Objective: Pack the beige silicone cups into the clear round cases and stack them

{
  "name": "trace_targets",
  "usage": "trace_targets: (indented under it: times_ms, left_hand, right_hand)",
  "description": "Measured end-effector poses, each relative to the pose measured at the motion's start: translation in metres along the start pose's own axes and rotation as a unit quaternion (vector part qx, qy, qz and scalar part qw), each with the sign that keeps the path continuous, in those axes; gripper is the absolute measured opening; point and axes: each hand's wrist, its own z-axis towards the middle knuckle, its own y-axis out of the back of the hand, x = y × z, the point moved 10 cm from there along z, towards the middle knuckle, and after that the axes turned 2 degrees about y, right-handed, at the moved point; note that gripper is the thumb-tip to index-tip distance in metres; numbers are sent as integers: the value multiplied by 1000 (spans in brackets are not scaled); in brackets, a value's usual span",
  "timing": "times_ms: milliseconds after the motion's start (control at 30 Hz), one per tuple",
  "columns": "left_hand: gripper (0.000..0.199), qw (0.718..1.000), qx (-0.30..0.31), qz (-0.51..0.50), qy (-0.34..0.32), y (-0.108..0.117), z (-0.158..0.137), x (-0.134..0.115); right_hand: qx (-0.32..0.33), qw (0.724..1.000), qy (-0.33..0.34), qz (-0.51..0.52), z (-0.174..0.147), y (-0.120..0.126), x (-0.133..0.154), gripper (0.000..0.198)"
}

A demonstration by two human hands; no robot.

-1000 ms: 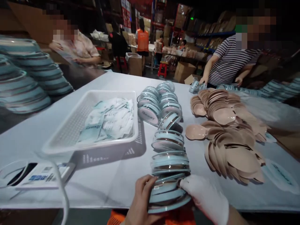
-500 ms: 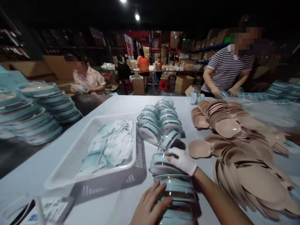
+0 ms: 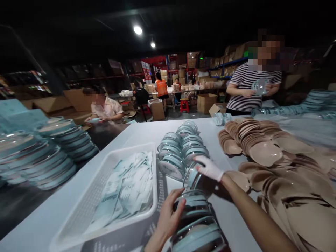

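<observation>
My right hand (image 3: 210, 168), in a white glove that leaves fingertips bare, reaches over a tilted round teal container (image 3: 193, 176) with a clear cover. Its fingers are stretched out against the container's upper right edge, not wrapped round it. My bare left hand (image 3: 170, 213) is open, thumb and fingers apart, at the left side of the nearer row of teal containers (image 3: 202, 232). Those containers stand on edge, one behind another. Farther on, two more rows (image 3: 172, 168) lean the same way, the front one with lettering on its face.
A white perforated basket (image 3: 154, 182) of printed packets sits left on the white table (image 3: 131, 134). Beige scoop-shaped pieces (image 3: 265, 154) lie piled at right. Teal containers (image 3: 52, 164) are stacked at far left. A person in stripes (image 3: 254, 84) stands opposite, holding a container.
My right hand has moved forward from the nearer row to the tilted container. My left hand has shifted up alongside the row. The view has tilted up, and the striped-shirted person has raised a container.
</observation>
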Motion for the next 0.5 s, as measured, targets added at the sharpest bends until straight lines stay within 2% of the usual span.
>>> trace_targets:
  times_ms: [67, 133, 167, 267, 300, 333, 367, 400, 500]
  left_hand:
    - [57, 1000, 16, -19, 13, -13, 1, 0]
    - [56, 1000, -4, -26, 12, -18, -7, 5]
    - [56, 999, -36, -23, 8, -14, -12, 8]
    - [51, 982, -191, 2, -7, 12, -29, 16]
    - [49, 974, -226, 7, -13, 20, -31, 16]
    - [50, 972, -235, 6, -20, 23, -27, 14]
    - [51, 976, -216, 1, -24, 22, -18, 11]
    - [54, 985, -172, -4, -17, 18, -4, 9]
    - [63, 998, -16, 0, 60, 0, 37, 16]
  right_hand:
    - [10, 999, -31, -15, -4, -16, -6, 37]
    - [1, 997, -69, -29, -21, -30, -1, 40]
    - [-2, 996, -86, -31, -31, -36, 4, 41]
    - [33, 993, -114, 11, -58, -52, 18, 45]
    - [46, 991, -117, 38, -65, -56, 20, 46]
    - [45, 988, -127, 75, -70, -59, 17, 48]
    - [28, 982, -149, 116, -76, -60, 9, 53]
    - [1, 971, -180, 156, -82, -60, -3, 60]
    - [-68, 930, -281, 225, -106, -67, -47, 85]
